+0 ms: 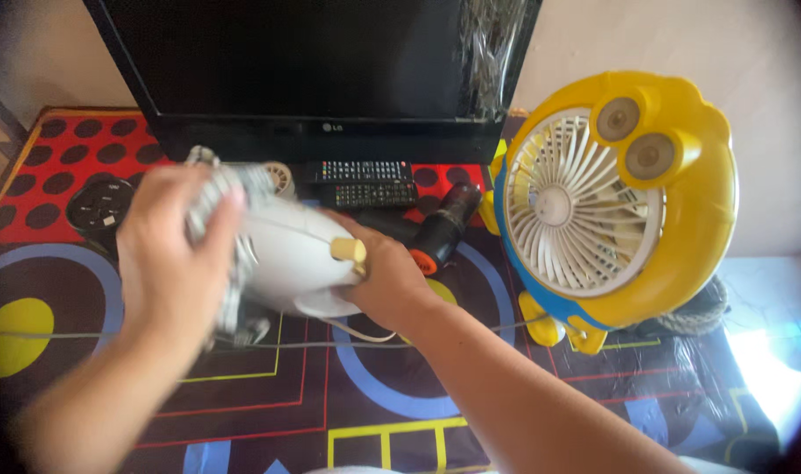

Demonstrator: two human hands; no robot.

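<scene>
White fan housing [295, 254] with a cream knob is held above the patterned mat [269, 395], before the monitor [313, 79]. Left hand [177, 254] is closed over its grille end, blurred; right hand [387, 281] clasps the rear. Yellow fan [611, 202] stands just right.

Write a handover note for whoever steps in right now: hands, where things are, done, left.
Left hand: fingers wrapped over the grey grille end of the white egg-shaped appliance; blurred, so in motion.
Right hand: holds the appliance's other end, beside its cream knob.
The appliance is held above the patterned mat; its thin cord trails below.
Nearby: yellow cartoon fan upright to the right, black torch and two remotes by the monitor.
Done: appliance picked up and gripped with both hands.
Left: grille is not visibly off; too blurred to tell how far it has come.
</scene>
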